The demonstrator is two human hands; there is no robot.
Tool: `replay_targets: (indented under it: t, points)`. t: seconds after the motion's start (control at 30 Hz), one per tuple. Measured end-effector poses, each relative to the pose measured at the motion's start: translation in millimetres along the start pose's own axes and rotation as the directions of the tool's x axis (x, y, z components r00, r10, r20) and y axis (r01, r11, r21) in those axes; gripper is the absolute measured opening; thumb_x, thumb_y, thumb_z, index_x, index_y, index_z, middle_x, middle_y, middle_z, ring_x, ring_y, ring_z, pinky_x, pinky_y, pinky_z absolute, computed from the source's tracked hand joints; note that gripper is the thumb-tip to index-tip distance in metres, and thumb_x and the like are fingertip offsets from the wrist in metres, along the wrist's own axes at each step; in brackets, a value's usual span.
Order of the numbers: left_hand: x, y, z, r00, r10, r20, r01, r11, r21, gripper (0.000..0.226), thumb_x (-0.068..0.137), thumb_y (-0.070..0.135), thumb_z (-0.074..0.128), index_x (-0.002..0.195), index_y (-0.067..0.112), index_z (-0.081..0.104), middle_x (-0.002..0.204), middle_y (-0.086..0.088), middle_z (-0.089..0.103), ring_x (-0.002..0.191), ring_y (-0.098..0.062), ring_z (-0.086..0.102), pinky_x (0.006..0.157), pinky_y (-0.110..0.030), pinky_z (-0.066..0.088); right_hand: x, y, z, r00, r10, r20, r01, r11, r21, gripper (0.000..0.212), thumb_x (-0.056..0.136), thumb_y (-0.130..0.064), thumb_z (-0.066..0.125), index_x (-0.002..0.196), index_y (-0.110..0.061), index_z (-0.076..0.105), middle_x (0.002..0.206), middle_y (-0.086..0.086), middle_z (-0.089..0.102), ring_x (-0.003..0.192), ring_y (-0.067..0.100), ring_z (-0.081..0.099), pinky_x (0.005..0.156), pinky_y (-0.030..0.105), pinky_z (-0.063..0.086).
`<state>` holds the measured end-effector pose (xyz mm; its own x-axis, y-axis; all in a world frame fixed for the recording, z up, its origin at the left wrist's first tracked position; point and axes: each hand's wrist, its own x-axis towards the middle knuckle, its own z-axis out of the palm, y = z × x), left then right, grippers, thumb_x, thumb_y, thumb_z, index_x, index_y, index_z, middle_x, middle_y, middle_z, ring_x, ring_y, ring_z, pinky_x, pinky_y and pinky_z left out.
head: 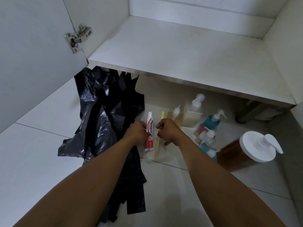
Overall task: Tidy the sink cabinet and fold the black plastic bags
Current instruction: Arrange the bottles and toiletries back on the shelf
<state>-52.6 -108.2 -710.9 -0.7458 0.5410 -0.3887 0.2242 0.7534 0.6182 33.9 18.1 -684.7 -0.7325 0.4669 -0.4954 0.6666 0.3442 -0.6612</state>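
Observation:
A heap of crumpled black plastic bags [100, 115] lies on the tiled floor below the cabinet's front edge, with a flat strip running down under my left forearm. My left hand [136, 132] is closed on a red and white toothpaste tube [149, 131], held upright. Just to its right, my right hand [168, 131] grips a yellow toothbrush [158, 145], whose head sticks up above the fist. Both hands hover over a clear plastic wrapper [161, 155] on the floor. The white cabinet shelf [180, 51] above is bare.
The cabinet door [32, 51] stands open at the left on a metal hinge [77, 38]. Several pump and squeeze bottles [193, 110] stand on the floor to the right, with a large amber pump bottle [246, 149] nearest me. A cabinet leg [246, 113] is at the right.

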Motion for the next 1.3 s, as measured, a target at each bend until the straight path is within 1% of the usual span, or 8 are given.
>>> replay_targets:
  t: [0.2,0.3,0.47,0.6,0.73,0.9,1.13,1.3]
  points:
    - [-5,7,0,0.997,0.074,-0.003,-0.072,0.982,0.173,0.022,0.079,0.028,0.081,0.099,0.021,0.077,0.099,0.001,0.075,0.090,-0.017,0.070,0.080,-0.033,0.058,5,4,5,0.983,-0.176,-0.041,0.162,0.958,-0.237,0.033,0.085,0.008,0.057,0.112,-0.009,0.064,0.124,0.012,0.060,0.107,0.025,0.061,0.089,0.032,0.051]
    - [-9,7,0,0.996,0.085,-0.025,-0.074,0.956,0.285,0.029,0.070,0.029,0.084,0.097,0.020,0.075,0.096,0.000,0.072,0.089,-0.020,0.069,0.079,-0.036,0.059,7,7,11,0.978,-0.205,-0.047,0.184,0.943,-0.277,0.035,0.086,0.008,0.056,0.115,-0.007,0.066,0.121,0.012,0.063,0.109,0.026,0.062,0.087,0.031,0.050]
    - [-8,4,-5,0.988,0.135,-0.077,-0.110,0.958,0.263,0.075,0.054,0.029,0.096,0.116,0.017,0.056,0.109,0.003,0.051,0.098,-0.020,0.058,0.081,-0.035,0.053,14,16,16,0.973,-0.227,-0.049,0.204,0.935,-0.291,0.040,0.086,0.002,0.063,0.122,-0.017,0.065,0.125,0.008,0.061,0.112,0.025,0.061,0.096,0.038,0.052]
    - [-6,-1,-10,0.982,0.189,0.001,-0.184,0.956,0.227,0.099,0.049,0.029,0.099,0.130,0.024,0.044,0.128,-0.002,0.039,0.110,-0.025,0.053,0.091,-0.040,0.051,13,16,17,0.966,-0.252,-0.058,0.225,0.929,-0.293,0.036,0.085,-0.005,0.068,0.118,-0.021,0.063,0.118,0.006,0.063,0.105,0.024,0.063,0.090,0.041,0.054]
    - [-8,-8,-2,0.966,0.252,0.050,-0.257,0.932,0.255,0.107,0.058,0.030,0.096,0.147,0.026,0.038,0.141,-0.004,0.030,0.119,-0.026,0.054,0.102,-0.042,0.051,11,17,12,0.966,-0.251,-0.063,0.225,0.934,-0.277,0.031,0.083,-0.009,0.073,0.108,-0.021,0.060,0.106,0.006,0.064,0.096,0.023,0.063,0.087,0.044,0.055]
    - [-9,-8,1,0.967,0.255,0.005,-0.249,0.937,0.245,0.108,0.061,0.028,0.096,0.151,0.020,0.036,0.147,-0.004,0.030,0.125,-0.026,0.053,0.106,-0.040,0.048,9,17,13,0.964,-0.254,-0.077,0.223,0.933,-0.284,0.027,0.084,-0.014,0.072,0.106,-0.023,0.061,0.100,0.005,0.067,0.091,0.023,0.065,0.082,0.043,0.056]
    - [-12,-14,-1,0.963,0.267,-0.034,-0.265,0.962,0.062,0.116,0.070,0.021,0.091,0.160,0.021,0.018,0.159,-0.005,0.029,0.142,-0.026,0.038,0.113,-0.038,0.036,5,15,16,0.973,-0.212,-0.093,0.171,0.928,-0.331,0.032,0.088,-0.026,0.071,0.118,-0.019,0.061,0.114,0.005,0.062,0.103,0.025,0.061,0.081,0.034,0.050]
    - [-14,-14,1,0.965,0.260,-0.034,-0.259,0.965,0.028,0.118,0.071,0.017,0.089,0.160,0.028,0.013,0.161,-0.005,0.026,0.137,-0.027,0.046,0.111,-0.045,0.044,0,13,16,0.977,-0.189,-0.101,0.143,0.926,-0.351,0.029,0.087,-0.028,0.070,0.113,-0.015,0.063,0.114,0.007,0.063,0.100,0.025,0.062,0.082,0.035,0.051]
